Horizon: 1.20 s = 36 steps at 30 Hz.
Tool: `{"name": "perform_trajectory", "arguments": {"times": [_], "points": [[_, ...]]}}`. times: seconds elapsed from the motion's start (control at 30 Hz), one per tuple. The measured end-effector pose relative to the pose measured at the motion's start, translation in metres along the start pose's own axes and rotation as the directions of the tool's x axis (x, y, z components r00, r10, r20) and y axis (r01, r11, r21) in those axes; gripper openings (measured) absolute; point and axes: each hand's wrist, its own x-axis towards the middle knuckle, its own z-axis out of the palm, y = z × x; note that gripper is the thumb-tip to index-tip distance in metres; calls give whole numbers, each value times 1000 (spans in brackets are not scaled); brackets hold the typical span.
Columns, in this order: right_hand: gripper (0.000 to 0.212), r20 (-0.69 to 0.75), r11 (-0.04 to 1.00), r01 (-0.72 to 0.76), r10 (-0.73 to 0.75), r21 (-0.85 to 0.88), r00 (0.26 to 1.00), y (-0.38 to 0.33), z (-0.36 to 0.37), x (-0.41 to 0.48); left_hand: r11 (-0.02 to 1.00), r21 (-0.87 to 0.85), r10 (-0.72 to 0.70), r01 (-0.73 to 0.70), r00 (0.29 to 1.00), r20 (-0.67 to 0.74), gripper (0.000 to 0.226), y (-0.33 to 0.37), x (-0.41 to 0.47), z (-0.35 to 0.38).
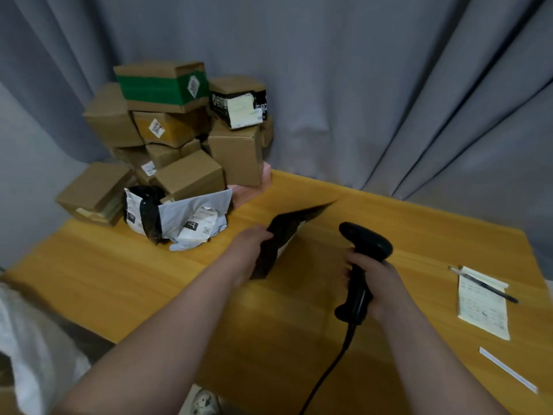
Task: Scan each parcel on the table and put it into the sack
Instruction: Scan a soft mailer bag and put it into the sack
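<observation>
Left hand (254, 239) gripped a black mailer (287, 232) held edge-up over the table (119, 265); right hand (374, 283) grasped the scanner (363, 265), head toward mailer.

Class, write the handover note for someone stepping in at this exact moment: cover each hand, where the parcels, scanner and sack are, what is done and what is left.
Left hand: grips a black flat parcel, raised over the table.
Right hand: holds the scanner beside that parcel.
Sack: white, off the table's near left edge; its contents are not visible.
Done: cannot tell whether this parcel is scanned.
Left: scan and sack it, then the soft mailers and the stacked cardboard boxes at the far left corner.
Notepad and pen lie at the right.
</observation>
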Motion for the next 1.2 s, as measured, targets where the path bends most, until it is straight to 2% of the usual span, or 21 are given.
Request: {"name": "perform_trajectory", "arguments": {"times": [0.07, 0.1, 0.23, 0.37, 0.47, 0.53, 0.63, 0.73, 0.8, 0.93, 1.03, 1.1, 1.2], "points": [[27, 18, 1000, 19, -19, -2, 1000, -5, 6, 1, 947, -320, -7, 14, 1000, 24, 20, 14, -10, -18], [28, 30, 1000, 23, -23, -10, 999, -6, 9, 1, 908, -418, -19, 29, 999, 27, 19, 15, -11, -29], [32, 88, 997, 7, 0, -71, 996, 0, 21, 3, 814, -579, -129, 42, 985, -111, 20, -8, -9, -67], [33, 128, 988, -29, 48, -150, 991, 12, 34, 5, 659, -752, -203, -13, 959, -195, 32, -46, -7, -91], [32, 160, 979, -57, 90, -197, 983, 21, 43, 4, 748, -661, -222, 50, 959, -178, 39, -74, -11, -90], [31, 191, 971, -67, 112, -231, 975, 25, 50, 3, 786, -606, -276, 121, 946, -169, 30, -86, -12, -85], [26, 248, 959, -69, 140, -275, 959, 28, 59, -1, 752, -645, -328, 135, 926, -188, 21, -91, -7, -77], [23, 315, 941, -26, 139, -337, 939, 25, 67, -7, 750, -656, -309, 91, 924, -225, 16, -86, -4, -73], [20, 360, 922, 32, 119, -386, 925, 21, 71, -11, 808, -588, -242, 44, 934, -263, 17, -81, -5, -73], [17, 435, 871, 175, 49, -459, 899, 10, 73, -21, 940, -325, -13, -102, 943, -332, 18, -59, -12, -81], [13, 480, 818, 303, -38, -488, 877, 2, 75, -27, 959, -176, 160, -222, 937, -310, 17, -33, -22, -92], [14, 516, 748, 401, -92, -528, 851, -5, 76, -30, 963, -72, 234, -260, 937, -258, 19, -18, -27, -100], [14, 587, 594, 563, -180, -575, 789, -12, 80, -36, 965, 23, 259, -259, 949, -181, 22, -1, -32, -111]]}}
